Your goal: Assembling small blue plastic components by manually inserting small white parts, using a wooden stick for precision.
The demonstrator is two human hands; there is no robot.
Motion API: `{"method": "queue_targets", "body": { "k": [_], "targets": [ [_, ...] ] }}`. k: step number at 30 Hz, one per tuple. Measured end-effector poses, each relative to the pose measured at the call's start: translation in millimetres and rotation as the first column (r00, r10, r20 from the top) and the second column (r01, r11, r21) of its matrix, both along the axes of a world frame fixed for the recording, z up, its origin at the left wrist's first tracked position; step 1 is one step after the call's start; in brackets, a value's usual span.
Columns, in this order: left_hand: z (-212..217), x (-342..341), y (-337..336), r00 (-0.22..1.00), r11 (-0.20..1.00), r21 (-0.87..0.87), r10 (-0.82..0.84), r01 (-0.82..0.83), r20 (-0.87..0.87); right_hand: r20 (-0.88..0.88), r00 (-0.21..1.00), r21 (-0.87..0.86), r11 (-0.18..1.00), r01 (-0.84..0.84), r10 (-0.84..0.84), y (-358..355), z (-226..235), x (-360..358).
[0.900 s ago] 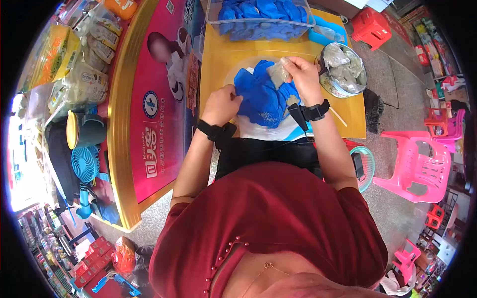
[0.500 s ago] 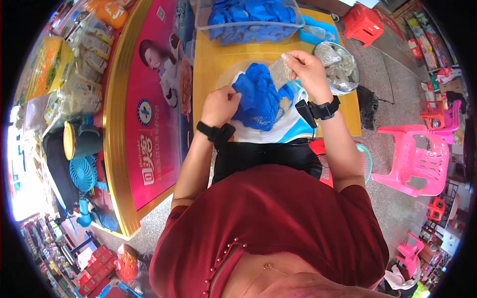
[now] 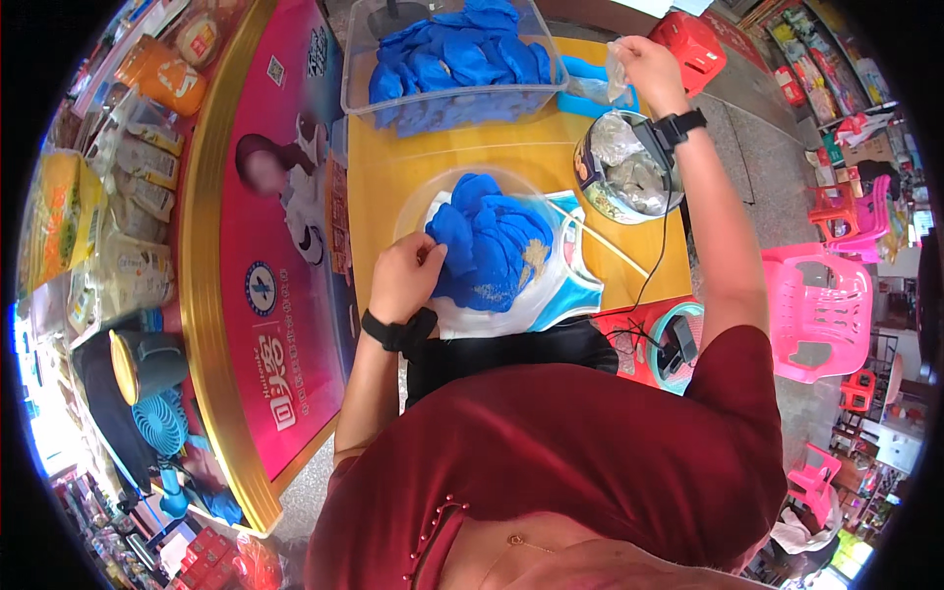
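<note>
Left hand (image 3: 405,280): grip clamps edge of blue pile (image 3: 484,246) | Right hand (image 3: 651,71): grip clamps clear film (image 3: 617,79) near blue tray (image 3: 580,70) | Blue pile: sits in bowl (image 3: 418,197) on counter (image 3: 379,187)

White lettering (image 3: 274,383) on pink panel (image 3: 324,334)

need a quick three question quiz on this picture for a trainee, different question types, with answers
1. Which of the person's hands is at the edge of the blue pile?
2. True or false: the large pink chair stands left of the yellow table.
3. What does the right hand hold?
a) a pale stick
b) a limp translucent piece
c) a red stool

Key:
1. The left hand.
2. False; the large pink chair stands right of the yellow table.
3. b
</note>
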State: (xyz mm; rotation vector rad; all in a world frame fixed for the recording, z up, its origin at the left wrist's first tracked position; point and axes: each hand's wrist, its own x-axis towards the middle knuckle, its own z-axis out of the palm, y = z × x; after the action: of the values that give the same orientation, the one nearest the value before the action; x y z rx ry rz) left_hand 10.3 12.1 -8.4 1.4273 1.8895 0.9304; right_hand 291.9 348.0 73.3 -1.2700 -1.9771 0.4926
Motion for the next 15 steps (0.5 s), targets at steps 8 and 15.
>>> {"method": "queue_targets", "body": {
  "k": [8, 15],
  "targets": [
    [2, -3, 3, 0.997, 0.999, -0.044, -0.014, 0.017, 0.075, 0.382, 0.899, -0.392, 0.918, -0.053, 0.215, 57, -56, 15],
    [0, -6, -1, 0.998, 0.998, -0.059, -0.006, 0.01, 0.069, 0.43, 0.903, -0.227, 0.97, 0.091, 0.016, 59, -33, 12]
  ]
}}
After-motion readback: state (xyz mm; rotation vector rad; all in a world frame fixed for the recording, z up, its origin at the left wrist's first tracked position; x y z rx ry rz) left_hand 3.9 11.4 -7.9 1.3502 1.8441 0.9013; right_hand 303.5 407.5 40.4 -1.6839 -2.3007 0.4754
